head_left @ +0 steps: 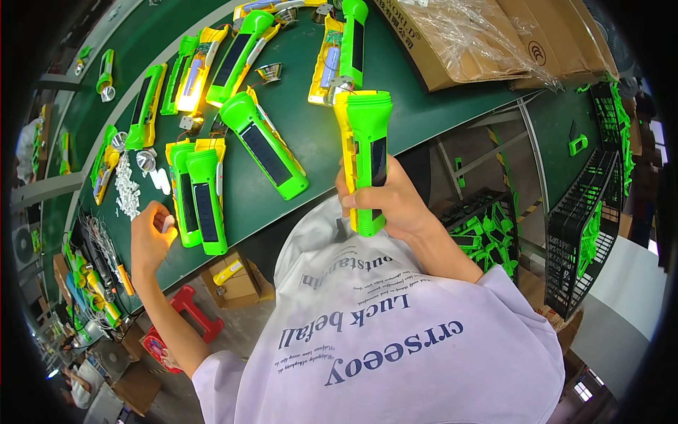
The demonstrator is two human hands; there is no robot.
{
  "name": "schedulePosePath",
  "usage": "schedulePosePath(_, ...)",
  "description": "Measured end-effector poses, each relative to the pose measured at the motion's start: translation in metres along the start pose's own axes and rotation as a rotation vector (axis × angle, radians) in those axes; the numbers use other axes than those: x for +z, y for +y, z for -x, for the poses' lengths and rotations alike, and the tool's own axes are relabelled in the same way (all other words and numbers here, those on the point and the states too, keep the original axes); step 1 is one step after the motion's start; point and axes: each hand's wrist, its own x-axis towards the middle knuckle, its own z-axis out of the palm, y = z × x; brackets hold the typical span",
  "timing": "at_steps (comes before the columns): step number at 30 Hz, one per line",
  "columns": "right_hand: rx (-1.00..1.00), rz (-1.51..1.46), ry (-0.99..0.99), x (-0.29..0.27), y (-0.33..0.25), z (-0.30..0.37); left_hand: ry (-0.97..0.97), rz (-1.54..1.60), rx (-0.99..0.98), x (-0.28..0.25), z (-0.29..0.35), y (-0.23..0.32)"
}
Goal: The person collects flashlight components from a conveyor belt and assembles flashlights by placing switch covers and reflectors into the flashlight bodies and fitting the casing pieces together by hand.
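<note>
My right hand (395, 201) is wrapped round the lower body of a green and yellow flashlight (370, 120), held upright in front of my shirt with its wide head at the far end. A dark panel shows on its green side, partly under my fingers. At the table's near left edge, my left hand (150, 237) has its fingers curled in a pinch on a small white piece (168, 224). Just beyond that hand lie a heap of small white pieces (127, 189) and two green flashlight shells (205, 205) side by side.
Several flashlights lie on the green table (282, 233), some opened with wires and a lit yellow housing (192, 85). Silver reflector cups (269, 72) sit among them. A cardboard box (466, 42) occupies the far right. Black crates (575, 233) with green parts stand at right; a red stool (194, 314) is below.
</note>
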Motion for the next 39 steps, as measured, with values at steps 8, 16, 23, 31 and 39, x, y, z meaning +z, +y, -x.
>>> schedulePosePath(8, 0.024, 0.019, -0.005, 0.001, 0.000, -0.002, 0.216, -0.180, 0.262, 0.003, 0.011, 0.009)
schedulePosePath(16, 0.012, -0.012, -0.010, 0.001, 0.002, -0.002, 0.181, -0.288, 0.197, 0.004, 0.012, 0.007)
schedulePosePath(23, -0.022, -0.041, -0.038, -0.001, 0.003, -0.002, 0.309, -0.397, 0.267, 0.007, 0.019, 0.013)
schedulePosePath(31, -0.027, -0.041, -0.094, -0.001, 0.006, -0.003, 0.492, 0.264, 0.498, 0.059, 0.073, 0.154)
schedulePosePath(39, 0.023, -0.214, -0.151, -0.001, 0.004, -0.002, 0.401, 0.539, 0.789, 0.133, 0.060, 0.200)
